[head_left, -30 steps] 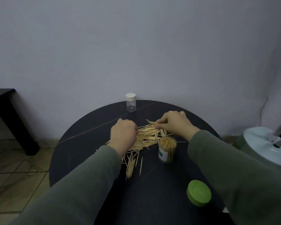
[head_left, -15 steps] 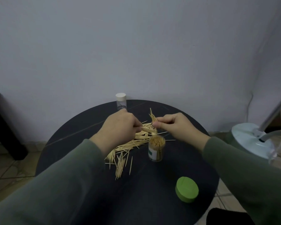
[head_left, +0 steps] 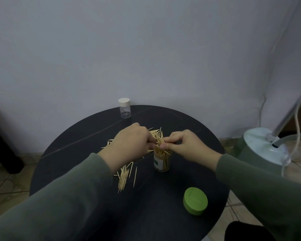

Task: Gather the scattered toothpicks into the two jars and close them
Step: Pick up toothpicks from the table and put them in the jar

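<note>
hands meeting, fingertips pinched together

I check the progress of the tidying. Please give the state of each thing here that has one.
open jar: uncapped, upright, nearly full
green lid: off, on table
small jar: capped
loose toothpicks: scattered
left hand: pinching toothpick bundle
right hand: pinching same bundle

Right of my hands I see a pale green round lamp base on the tiled floor. Far left, a dark table leg.

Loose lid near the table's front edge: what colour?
Green lid, plain, seen in the head view.
</note>
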Demonstrator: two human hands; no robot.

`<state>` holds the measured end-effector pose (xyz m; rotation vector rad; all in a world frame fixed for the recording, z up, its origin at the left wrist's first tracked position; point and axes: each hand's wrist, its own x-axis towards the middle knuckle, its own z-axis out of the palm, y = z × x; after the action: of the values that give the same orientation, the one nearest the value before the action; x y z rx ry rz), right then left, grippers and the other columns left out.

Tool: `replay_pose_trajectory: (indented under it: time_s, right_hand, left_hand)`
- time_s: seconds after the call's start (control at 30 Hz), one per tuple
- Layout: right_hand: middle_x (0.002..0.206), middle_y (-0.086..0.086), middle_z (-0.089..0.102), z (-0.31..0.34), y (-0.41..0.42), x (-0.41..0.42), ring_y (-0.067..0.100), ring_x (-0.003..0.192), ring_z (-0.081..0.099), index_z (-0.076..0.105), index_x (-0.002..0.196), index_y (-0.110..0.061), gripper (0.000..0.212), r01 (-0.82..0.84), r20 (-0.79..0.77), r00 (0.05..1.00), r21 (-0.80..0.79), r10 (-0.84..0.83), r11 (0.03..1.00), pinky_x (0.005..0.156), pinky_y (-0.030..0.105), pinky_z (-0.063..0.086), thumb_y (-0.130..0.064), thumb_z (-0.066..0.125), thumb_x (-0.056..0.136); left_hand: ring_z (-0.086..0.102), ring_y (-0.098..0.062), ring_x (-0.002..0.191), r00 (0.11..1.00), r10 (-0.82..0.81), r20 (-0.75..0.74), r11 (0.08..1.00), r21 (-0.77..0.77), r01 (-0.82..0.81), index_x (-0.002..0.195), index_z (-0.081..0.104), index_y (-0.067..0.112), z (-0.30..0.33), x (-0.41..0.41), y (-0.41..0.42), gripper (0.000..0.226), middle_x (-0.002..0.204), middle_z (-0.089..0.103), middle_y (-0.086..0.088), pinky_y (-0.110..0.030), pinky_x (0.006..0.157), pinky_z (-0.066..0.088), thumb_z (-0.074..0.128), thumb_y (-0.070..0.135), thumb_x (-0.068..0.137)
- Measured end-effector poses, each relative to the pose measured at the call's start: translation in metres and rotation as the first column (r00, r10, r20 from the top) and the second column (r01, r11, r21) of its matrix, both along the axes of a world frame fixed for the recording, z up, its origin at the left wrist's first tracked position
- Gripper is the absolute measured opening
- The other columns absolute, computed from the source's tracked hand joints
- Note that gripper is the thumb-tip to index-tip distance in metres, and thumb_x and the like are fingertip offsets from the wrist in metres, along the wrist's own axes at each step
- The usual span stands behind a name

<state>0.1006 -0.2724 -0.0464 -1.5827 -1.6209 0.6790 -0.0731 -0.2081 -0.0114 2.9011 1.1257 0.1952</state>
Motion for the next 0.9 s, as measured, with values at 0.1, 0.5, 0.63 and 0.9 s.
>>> replay_pose_trajectory:
  time_s: [0.1,0.5,0.63,0.9]
  right_hand:
    - [0.076,-0.015,0.062,-0.001,-0.002,0.0,-0.013,0.073,0.059,0.073,0.106,-0.018,0.027,-0.002,0.02,1.0,0.02,0.002,1.0,0.06,0.005,0.042,-0.024,0.073,0.081]
    - [0.081,-0.017,0.065,-0.008,-0.003,0.001,-0.009,0.08,0.062,0.073,0.108,-0.017,0.028,0.005,-0.011,1.0,0.068,-0.004,0.998,0.065,0.008,0.047,-0.022,0.073,0.081]
    - [0.082,-0.018,0.068,-0.008,-0.003,0.003,-0.007,0.083,0.064,0.075,0.103,-0.021,0.022,0.012,-0.036,0.999,0.072,-0.009,0.997,0.068,0.008,0.047,-0.021,0.074,0.081]
    - [0.076,-0.018,0.068,-0.004,-0.003,0.008,-0.014,0.072,0.06,0.075,0.095,-0.026,0.015,0.032,-0.047,0.998,-0.033,-0.034,0.999,0.061,0.005,0.043,-0.027,0.074,0.08]
  left_hand:
    - [0.054,-0.01,0.106,0.997,0.024,0.078,0.996,-0.092,-0.017,0.115,0.069,0.034,-0.001,0.0,0.002,0.024,0.11,0.068,0.007,-0.031,0.092,0.047,0.058,0.035,0.094]
    - [0.041,-0.009,0.098,0.988,0.014,0.151,0.999,-0.045,-0.007,0.112,0.07,0.035,-0.006,0.004,0.003,0.023,0.103,0.068,0.009,-0.026,0.081,0.038,0.059,0.039,0.092]
    - [0.038,-0.01,0.097,0.988,-0.045,0.146,0.999,0.001,0.046,0.116,0.067,0.034,-0.006,0.004,0.003,0.025,0.104,0.064,0.009,-0.027,0.083,0.038,0.052,0.037,0.097]
    - [0.041,-0.008,0.097,0.987,-0.074,0.145,0.997,0.032,0.07,0.131,0.053,0.029,-0.008,0.013,0.0,0.033,0.114,0.06,0.004,-0.027,0.086,0.041,0.052,0.029,0.098]
